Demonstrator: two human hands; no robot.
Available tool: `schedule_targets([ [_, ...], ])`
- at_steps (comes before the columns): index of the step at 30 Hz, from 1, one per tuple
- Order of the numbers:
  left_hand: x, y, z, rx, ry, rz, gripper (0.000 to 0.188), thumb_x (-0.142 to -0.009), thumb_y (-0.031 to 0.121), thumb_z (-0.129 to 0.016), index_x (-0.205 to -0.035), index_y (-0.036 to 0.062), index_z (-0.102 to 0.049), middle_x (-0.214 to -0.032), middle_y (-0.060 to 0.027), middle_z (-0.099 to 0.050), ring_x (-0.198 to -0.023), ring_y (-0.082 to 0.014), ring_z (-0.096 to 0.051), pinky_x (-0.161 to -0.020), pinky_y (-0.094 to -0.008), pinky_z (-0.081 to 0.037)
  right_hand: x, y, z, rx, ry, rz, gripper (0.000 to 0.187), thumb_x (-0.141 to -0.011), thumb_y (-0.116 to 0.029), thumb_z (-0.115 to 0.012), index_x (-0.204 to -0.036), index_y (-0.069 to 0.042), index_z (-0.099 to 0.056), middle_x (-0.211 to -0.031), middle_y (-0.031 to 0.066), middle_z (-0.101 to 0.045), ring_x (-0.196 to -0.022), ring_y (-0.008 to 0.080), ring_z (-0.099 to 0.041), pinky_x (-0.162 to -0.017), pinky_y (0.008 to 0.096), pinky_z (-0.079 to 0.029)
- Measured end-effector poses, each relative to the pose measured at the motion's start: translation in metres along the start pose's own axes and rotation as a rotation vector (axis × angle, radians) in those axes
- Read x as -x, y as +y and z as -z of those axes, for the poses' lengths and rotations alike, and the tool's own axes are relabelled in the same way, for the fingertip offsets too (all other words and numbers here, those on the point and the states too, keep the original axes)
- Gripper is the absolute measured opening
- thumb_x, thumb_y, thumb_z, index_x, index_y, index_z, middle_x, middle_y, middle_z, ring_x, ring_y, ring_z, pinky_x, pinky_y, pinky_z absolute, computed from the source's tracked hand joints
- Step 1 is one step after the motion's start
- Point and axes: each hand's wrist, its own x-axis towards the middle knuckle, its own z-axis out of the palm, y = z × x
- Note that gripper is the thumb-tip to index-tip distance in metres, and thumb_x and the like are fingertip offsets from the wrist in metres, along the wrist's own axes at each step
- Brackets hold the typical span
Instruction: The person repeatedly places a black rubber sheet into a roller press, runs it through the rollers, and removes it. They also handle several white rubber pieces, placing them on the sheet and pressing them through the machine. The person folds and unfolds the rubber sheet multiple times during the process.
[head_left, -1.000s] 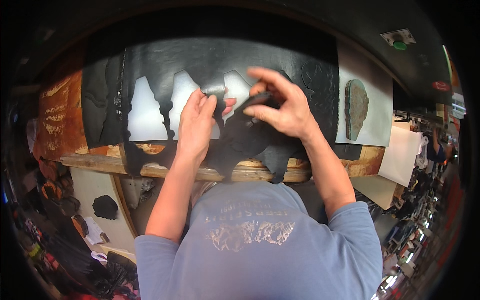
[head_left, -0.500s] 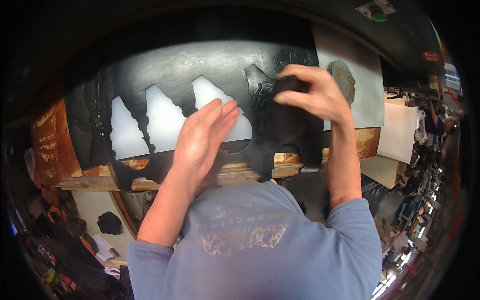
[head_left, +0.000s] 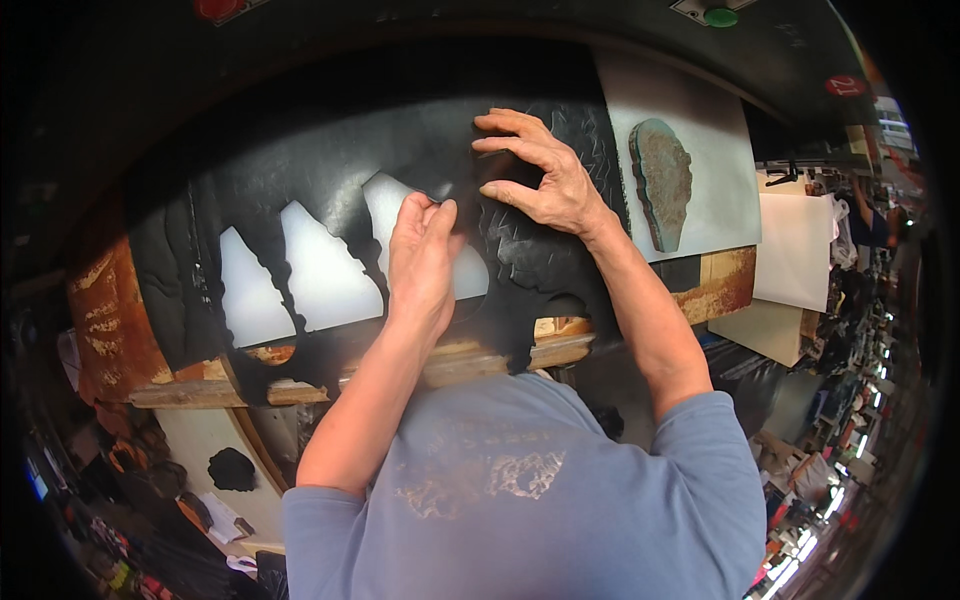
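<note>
A black, flexible sheet (head_left: 330, 140) lies over the work surface, with tapered, wavy-edged cut-outs along its near side. White board (head_left: 325, 270) shows through these openings. At the right edge of the third opening, my left hand (head_left: 425, 255) is pinched on what looks like a thin edge of the black sheet; its fingertips hide part of it. Just right of it hovers my right hand (head_left: 545, 175), fingers and thumb spread, over a dark area with embossed line patterns. I make out nothing held between them.
A rusty, green-edged shaped plate, like a cutting die (head_left: 660, 185), rests on a pale board (head_left: 720, 150) at right. A worn wooden rail (head_left: 290, 390) runs along the near edge. Overhead is a dark machine beam with a green button (head_left: 720, 17).
My right hand has moved left and spread its fingers from around a dark object. My left hand went from flat to a pinch at the sheet. The rusty plate is now uncovered.
</note>
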Motion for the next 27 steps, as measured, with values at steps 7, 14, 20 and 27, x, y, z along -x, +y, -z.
schedule_targets([
  [7, 0.000, 0.000, -0.003, 0.045, -0.136, -0.018, 0.022, -0.110, 0.014, -0.052, -0.131, 0.0055, -0.054, -0.134, -0.0089, -0.066, -0.120, -0.0196, -0.064, -0.105, -0.0422, -0.049, 0.008, -0.029, 0.027, -0.052, -0.028, -0.093, 0.053, -0.082, -0.012, -0.089, -0.131, -0.005, -0.073, -0.116, 0.0106, -0.071, -0.112, 0.0249, -0.069, -0.100, 0.0372, -0.054],
  [14, 0.020, 0.002, 0.011, -0.158, -0.002, 0.063, 0.042, -0.107, 0.014, -0.064, -0.146, 0.0010, -0.054, -0.148, -0.0135, -0.062, -0.131, -0.0183, -0.061, -0.102, -0.0347, -0.049, 0.039, -0.084, 0.058, 0.014, -0.043, 0.028, 0.040, -0.075, 0.003, -0.086, -0.114, -0.003, -0.079, -0.095, 0.0108, -0.070, -0.082, 0.0244, -0.069, -0.070, 0.0350, -0.055],
  [20, 0.066, 0.028, 0.010, -0.713, -0.291, -0.585, 0.089, -0.093, 0.011, -0.078, -0.167, -0.0036, -0.030, -0.170, -0.0237, -0.039, -0.157, -0.0361, -0.041, -0.128, -0.0476, -0.035, 0.070, -0.161, 0.089, -0.052, 0.195, -0.015, 0.028, -0.065, -0.002, -0.089, -0.091, -0.003, -0.081, -0.079, 0.0077, -0.068, -0.071, 0.0225, -0.065, -0.061, 0.0324, -0.048],
  [27, 0.055, -0.005, -0.044, -0.756, -0.770, -0.485, 0.062, -0.096, 0.007, -0.077, -0.152, 0.0015, -0.051, -0.131, -0.0234, -0.071, -0.118, -0.0366, -0.073, -0.099, -0.0413, -0.058, 0.078, -0.167, 0.095, -0.151, 0.382, -0.039, 0.034, -0.061, 0.003, -0.091, -0.093, -0.003, -0.081, -0.084, 0.0085, -0.070, -0.075, 0.0193, -0.063, -0.066, 0.0312, -0.047],
])
